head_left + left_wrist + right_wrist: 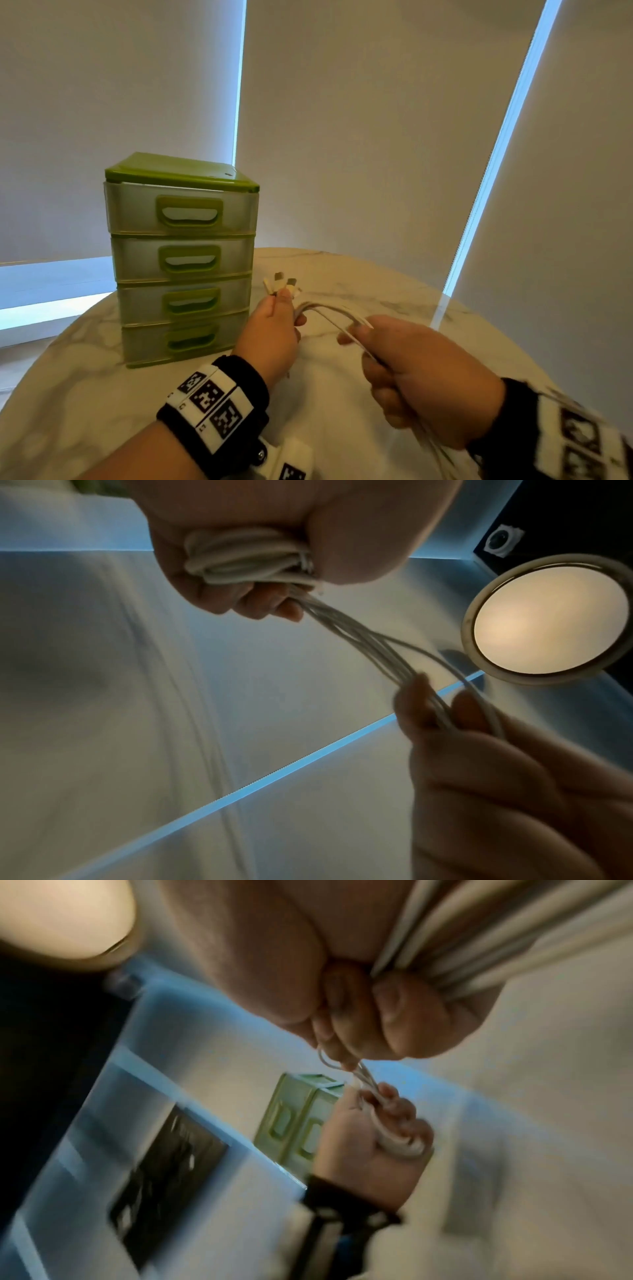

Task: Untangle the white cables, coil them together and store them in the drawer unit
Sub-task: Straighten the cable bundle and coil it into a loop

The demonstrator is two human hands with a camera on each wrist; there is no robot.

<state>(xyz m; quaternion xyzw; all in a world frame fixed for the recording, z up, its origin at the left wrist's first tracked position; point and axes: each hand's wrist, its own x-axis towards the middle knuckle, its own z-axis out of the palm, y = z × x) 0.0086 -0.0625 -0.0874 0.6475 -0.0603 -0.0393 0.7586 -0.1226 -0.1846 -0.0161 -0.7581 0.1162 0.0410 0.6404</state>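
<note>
A bundle of white cables point(329, 313) runs between my two hands above the marble table point(342, 274). My left hand point(274, 329) grips the cables near their plug ends point(282, 284), which stick up past its fingers; in the left wrist view the cables point(240, 558) are bunched in its fist. My right hand point(421, 373) grips the strands lower down, and the cables point(445, 947) trail out past the wrist. The green drawer unit point(183, 257) stands at the left of the table with all its drawers closed.
Pale roller blinds point(376, 120) hang behind the round table, with bright slits of daylight between them. A round ceiling lamp point(551, 620) shows in the left wrist view. Bare marble lies right of and in front of the drawer unit.
</note>
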